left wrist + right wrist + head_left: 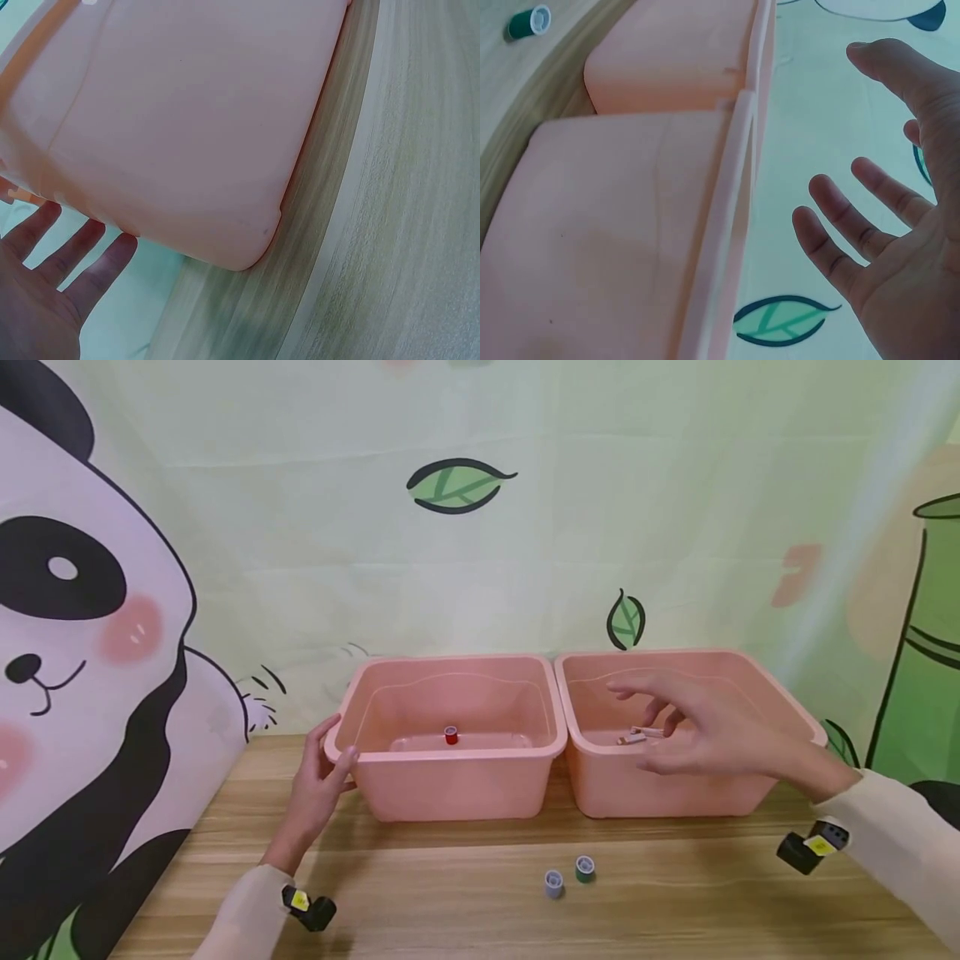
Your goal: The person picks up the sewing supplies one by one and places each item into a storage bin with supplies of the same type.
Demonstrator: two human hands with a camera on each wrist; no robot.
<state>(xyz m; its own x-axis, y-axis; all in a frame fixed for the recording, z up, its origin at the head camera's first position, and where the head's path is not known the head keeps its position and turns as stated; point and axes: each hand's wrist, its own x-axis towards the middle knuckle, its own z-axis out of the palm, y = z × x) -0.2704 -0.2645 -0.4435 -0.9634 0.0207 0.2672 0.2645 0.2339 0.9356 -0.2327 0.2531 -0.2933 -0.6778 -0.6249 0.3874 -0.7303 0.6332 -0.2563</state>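
My left hand point(321, 785) holds the left front corner of a pink plastic bin point(453, 787), thumb at the rim and fingers along the side. In the left wrist view, its fingertips touch the bin's outer wall point(195, 135). A small red cylinder point(451, 736) stands on that bin's floor. Over the front part of a second pink bin point(667, 789), my right hand point(693, 727) hovers with fingers spread and nothing in them. Below it, small white and brown pieces point(632, 738) lie inside, partly hidden by the bin's front and the hand.
Two small cylinders, one grey-blue point(553, 884) and one green with a pale top point(585, 869), stand on the wood-grain table point(450, 902) in front of the bins. A pale green printed cloth point(300, 510) hangs close behind. The bins stand side by side, their rims almost touching.
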